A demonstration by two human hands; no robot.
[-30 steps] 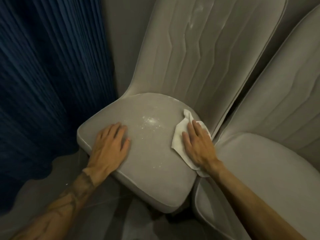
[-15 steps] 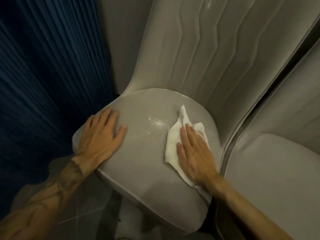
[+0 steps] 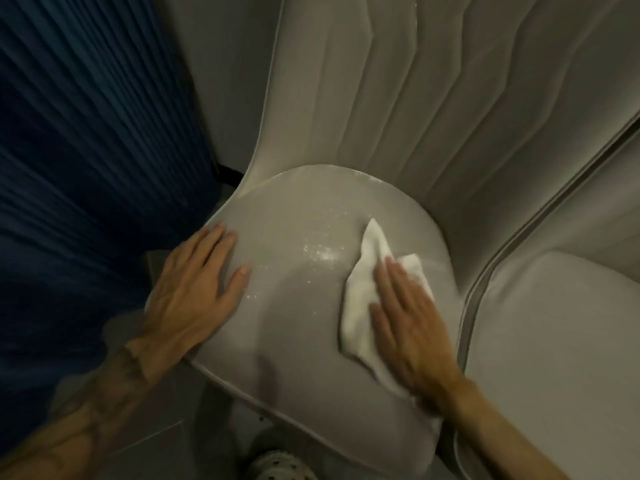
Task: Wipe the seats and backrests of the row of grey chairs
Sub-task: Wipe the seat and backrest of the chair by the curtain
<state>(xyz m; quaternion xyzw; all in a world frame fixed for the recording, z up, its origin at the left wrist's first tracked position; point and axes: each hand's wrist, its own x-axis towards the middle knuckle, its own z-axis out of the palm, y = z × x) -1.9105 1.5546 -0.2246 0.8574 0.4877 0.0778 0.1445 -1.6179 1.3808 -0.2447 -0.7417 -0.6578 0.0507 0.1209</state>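
Note:
A grey upholstered chair fills the view, with its rounded seat (image 3: 298, 306) below me and its ribbed backrest (image 3: 433, 109) rising behind. White specks (image 3: 320, 252) lie on the seat's middle. My right hand (image 3: 412, 323) lies flat, palm down, on a crumpled white cloth (image 3: 363, 306) on the seat's right side. The cloth's tip sticks out beyond my fingers toward the backrest. My left hand (image 3: 194, 292) rests flat with fingers spread on the seat's left edge and holds nothing.
A second grey chair (image 3: 554, 341) stands tight against the right side. A dark blue pleated curtain (image 3: 86, 150) hangs close on the left. Grey floor and the toe of a spotted shoe (image 3: 280, 467) show below the seat's front edge.
My view has moved closer over the seat. My right hand has slid the cloth leftward, from the seat's right edge toward the specks. My left hand has shifted to the seat's left edge.

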